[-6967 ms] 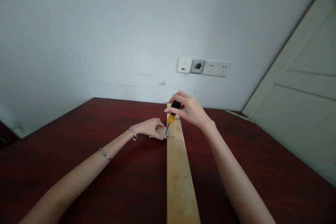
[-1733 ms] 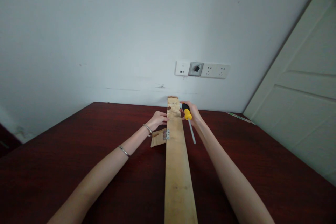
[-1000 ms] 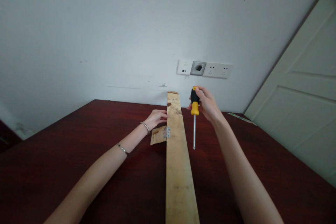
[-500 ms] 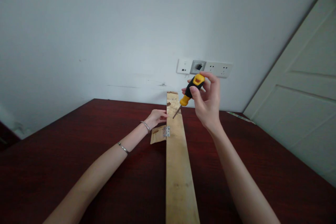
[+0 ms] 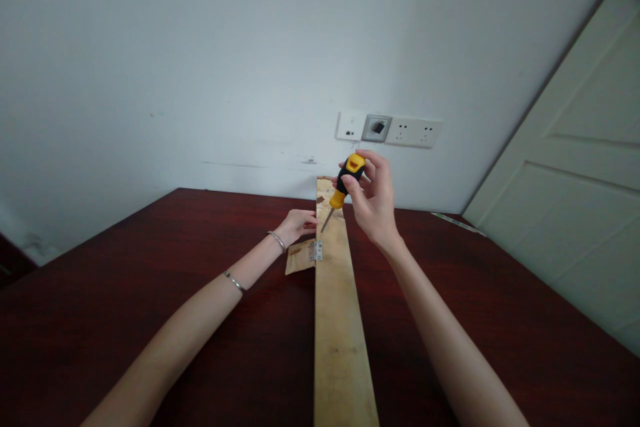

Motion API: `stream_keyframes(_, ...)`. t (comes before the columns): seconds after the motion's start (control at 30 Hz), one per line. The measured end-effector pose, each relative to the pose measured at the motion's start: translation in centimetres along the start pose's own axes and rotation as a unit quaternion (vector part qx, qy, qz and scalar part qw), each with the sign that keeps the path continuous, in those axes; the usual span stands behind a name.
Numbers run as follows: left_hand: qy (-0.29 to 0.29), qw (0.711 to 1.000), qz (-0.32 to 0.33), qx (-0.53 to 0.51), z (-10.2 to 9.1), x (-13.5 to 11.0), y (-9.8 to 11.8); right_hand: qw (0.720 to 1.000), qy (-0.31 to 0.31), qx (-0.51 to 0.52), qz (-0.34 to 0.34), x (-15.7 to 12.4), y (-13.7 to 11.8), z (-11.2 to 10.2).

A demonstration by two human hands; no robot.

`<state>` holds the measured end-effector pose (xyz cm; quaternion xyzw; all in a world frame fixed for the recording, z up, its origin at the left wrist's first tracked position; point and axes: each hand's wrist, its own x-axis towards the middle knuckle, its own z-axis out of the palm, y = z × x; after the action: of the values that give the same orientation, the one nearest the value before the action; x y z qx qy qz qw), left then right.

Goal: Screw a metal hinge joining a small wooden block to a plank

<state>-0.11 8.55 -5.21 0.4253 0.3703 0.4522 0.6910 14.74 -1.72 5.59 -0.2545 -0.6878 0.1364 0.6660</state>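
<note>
My right hand [image 5: 374, 203] is closed around the black and yellow handle of a screwdriver [image 5: 346, 179]. Its shaft slants down to the left, and the tip shows just above a small metal hinge [image 5: 319, 251]; whether it touches the wood is unclear. One hinge leaf lies on a long wooden board [image 5: 340, 327], the other on a short wood piece [image 5: 300, 258] jutting out to the left. Just beyond that piece, my left hand [image 5: 299, 223] grips the board's left edge, its fingertips partly hidden by the board.
Under the board is a dark red tabletop [image 5: 225, 340]. A white wall [image 5: 240, 67] rises behind it, carrying a row of sockets [image 5: 410, 132]. At the right stands a white panelled door [image 5: 575, 167], with a thin pale strip [image 5: 457, 222] on the table near it.
My right hand has brought the screwdriver left and down, so its tip is closer to the hinge. My left hand stays at the board's edge.
</note>
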Motion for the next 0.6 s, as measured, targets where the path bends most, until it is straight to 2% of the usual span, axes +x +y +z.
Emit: stream_keyframes(0.6, -0.011, 1.000, 0.005, -0.004, -0.29, 0.21, -0.29, 0.998, -0.046, 0.030, 0.030, -0.37, 0.59, 0.55)
